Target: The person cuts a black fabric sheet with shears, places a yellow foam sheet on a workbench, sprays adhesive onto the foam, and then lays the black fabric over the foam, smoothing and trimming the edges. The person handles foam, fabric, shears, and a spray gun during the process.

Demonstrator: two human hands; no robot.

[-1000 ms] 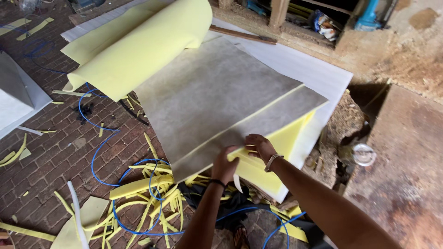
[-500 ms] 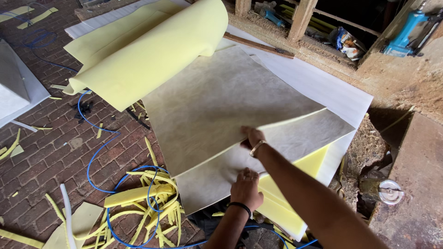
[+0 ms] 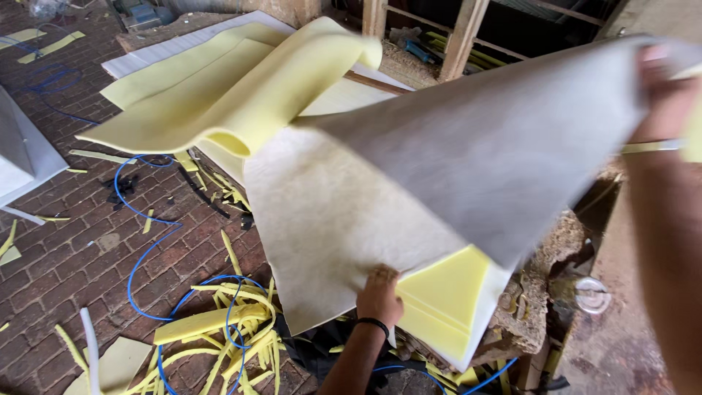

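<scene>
Change since a second ago: the grey fabric sheet [image 3: 468, 161] was lying flat over the foam, both hands at its near edge. Now its corner at 2 o'clock is hauled up high and the sheet hangs as a big slanted flap, peeled back off the stack. Judgement: the cover layer is being lifted away or flipped, roughly half free; the far part at 11 o'clock still lies under the curled yellow foam sheet [image 3: 241, 95].

Right hand [image 3: 662, 88]: raised at 2 o'clock, blurred, fingers closed on the grey sheet's corner in a pinch grip.

Left hand [image 3: 380, 296]: at 6 o'clock, fingers curled down on the near edge of the pale felt layer [image 3: 329, 241], pressing or pinching it; exact grip hidden under the hand, can't tell more.

Newly exposed: yellow foam corner [image 3: 446, 300] at 5 o'clock, just beside the left hand, on a white board.

Surroundings: brick floor [image 3: 66, 249] at 8 o'clock, littered with yellow foam offcuts [image 3: 219, 329] and a looping blue cable [image 3: 146, 256].
</scene>
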